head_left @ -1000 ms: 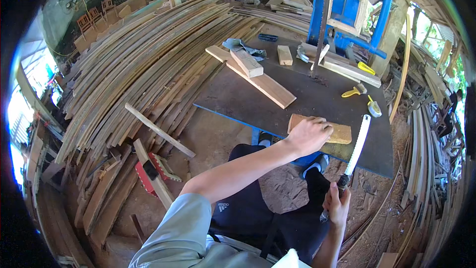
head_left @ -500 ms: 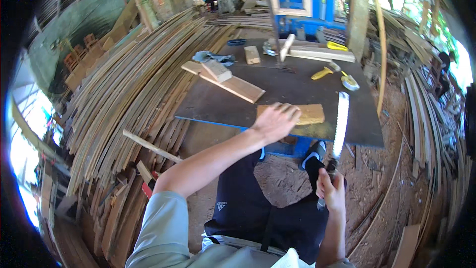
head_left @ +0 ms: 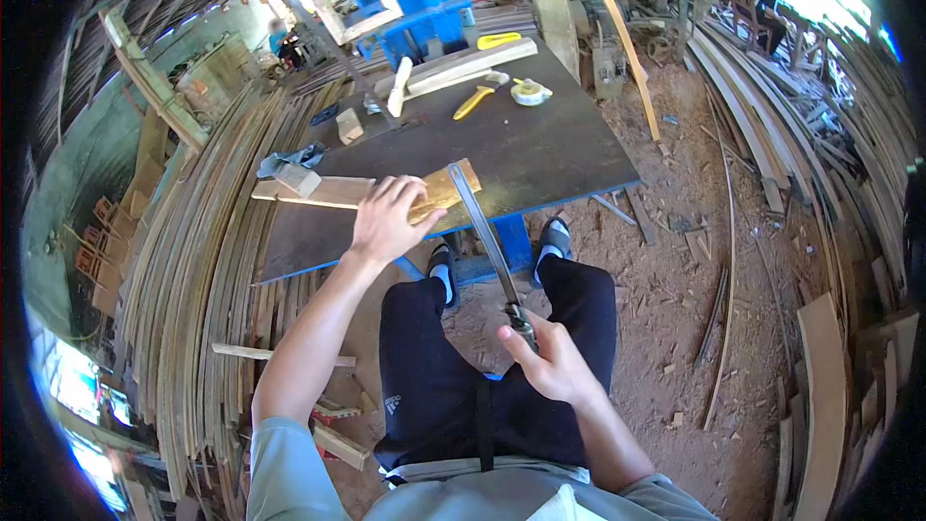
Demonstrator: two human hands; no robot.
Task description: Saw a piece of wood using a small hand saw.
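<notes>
My left hand (head_left: 384,224) lies over the left end of a short yellowish-brown wooden block (head_left: 436,193) near the table's front edge. Its fingers curve over the top and the thumb is at the near side, so it grips the block. In my right hand (head_left: 552,359) is the dark handle of a handsaw (head_left: 488,245), with the fingers closed round it. The long narrow blade points forward and its tip lies over the block's right part; whether it touches the wood I cannot tell. Left of the block, a flat board (head_left: 333,191) carries a small wood offcut (head_left: 298,178).
The dark table (head_left: 569,140) holds a yellow-handled tool (head_left: 473,102), a tape measure (head_left: 530,92), a yellow-handled piece (head_left: 499,41), pale timber lengths (head_left: 473,69) and a blue cloth (head_left: 307,156). Long planks (head_left: 207,260) are stacked at left. A person (head_left: 767,10) sits far right.
The view has swung to the right. My right hand brought the saw in from the right, lowering its blade from upright to over the block. My left hand stays on the block.
</notes>
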